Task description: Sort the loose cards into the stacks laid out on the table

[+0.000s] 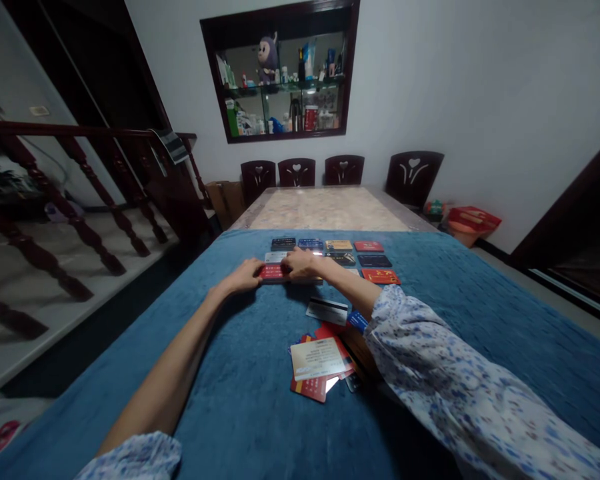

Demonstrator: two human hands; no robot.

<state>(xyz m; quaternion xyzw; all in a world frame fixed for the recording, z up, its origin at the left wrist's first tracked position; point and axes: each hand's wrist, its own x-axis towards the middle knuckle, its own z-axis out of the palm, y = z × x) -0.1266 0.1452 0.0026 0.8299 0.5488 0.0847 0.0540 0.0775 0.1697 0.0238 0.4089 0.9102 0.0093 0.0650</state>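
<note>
A stack of cards with a red card [273, 272] on top lies in the front row, at the left end. My left hand [245, 276] grips its left edge between thumb and fingers. The curled fingers of my right hand [303, 265] press on its right end and partly cover the neighbouring stack. Behind stand more card stacks in rows: a black one [283, 244], a blue one [311, 245], a gold one [339, 245] and a red one [369, 247]. Nearer to me is a loose pile with a cream card [318, 357] on top. My right forearm hides part of it.
A blue cloth [240, 393] covers the near part of the long table [320, 207]. A grey card with a black stripe [327, 311] lies between the rows and the pile. Dark chairs [297, 173] stand at the far end, and a wooden railing [55, 200] runs on the left.
</note>
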